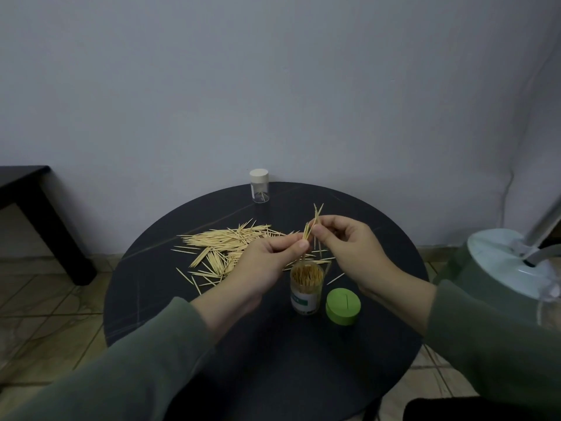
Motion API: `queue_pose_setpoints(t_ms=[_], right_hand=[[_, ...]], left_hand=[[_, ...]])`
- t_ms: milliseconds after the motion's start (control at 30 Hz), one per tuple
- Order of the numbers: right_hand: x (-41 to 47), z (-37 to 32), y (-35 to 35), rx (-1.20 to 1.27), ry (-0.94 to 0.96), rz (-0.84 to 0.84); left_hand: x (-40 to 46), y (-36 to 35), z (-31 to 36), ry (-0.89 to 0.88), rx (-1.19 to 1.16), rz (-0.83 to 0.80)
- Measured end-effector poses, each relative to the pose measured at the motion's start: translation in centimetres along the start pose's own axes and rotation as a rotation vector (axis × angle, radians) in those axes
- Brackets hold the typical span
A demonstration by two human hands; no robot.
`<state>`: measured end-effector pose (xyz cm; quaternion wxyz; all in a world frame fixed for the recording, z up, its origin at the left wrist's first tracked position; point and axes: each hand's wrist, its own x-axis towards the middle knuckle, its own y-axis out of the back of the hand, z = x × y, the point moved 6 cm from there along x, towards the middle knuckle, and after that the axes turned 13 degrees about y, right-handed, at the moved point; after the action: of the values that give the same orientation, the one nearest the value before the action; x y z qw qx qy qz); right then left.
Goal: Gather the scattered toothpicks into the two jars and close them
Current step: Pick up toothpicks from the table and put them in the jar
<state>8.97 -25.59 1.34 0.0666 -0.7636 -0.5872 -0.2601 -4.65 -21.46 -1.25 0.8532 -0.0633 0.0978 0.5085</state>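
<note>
Head view: toothpick-filled open jar

surface: round, dark, faint pale veins
loose toothpicks: scattered heap lying flat, left of centre, a few strays trailing right
open jar: upright, near centre, packed with toothpicks, white-green label
green lid: off, just right of open jar, slit on top
small clear jar: far edge, cream cap on, nearly empty
</note>
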Motion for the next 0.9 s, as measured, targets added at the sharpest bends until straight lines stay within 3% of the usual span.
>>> queue_pose_setpoints(t_ms=[367,500,900], right_hand=[[-1.0,2.5,-0.6,-0.046,-0.115,-0.012],[-1.6,2.9,-0.5,-0.02,-0.146,-0.044],[-2.2,2.5,-0.2,0.119,-0.171,-0.105]], left_hand=[[-0.2,-0.1,-1.7,0.113,-0.033,-0.04],[0.2,0.7,-1.9,0.155,0.114,-0.061],[0.6,2.2,-0.3,-0.025,0.359,-0.108]])
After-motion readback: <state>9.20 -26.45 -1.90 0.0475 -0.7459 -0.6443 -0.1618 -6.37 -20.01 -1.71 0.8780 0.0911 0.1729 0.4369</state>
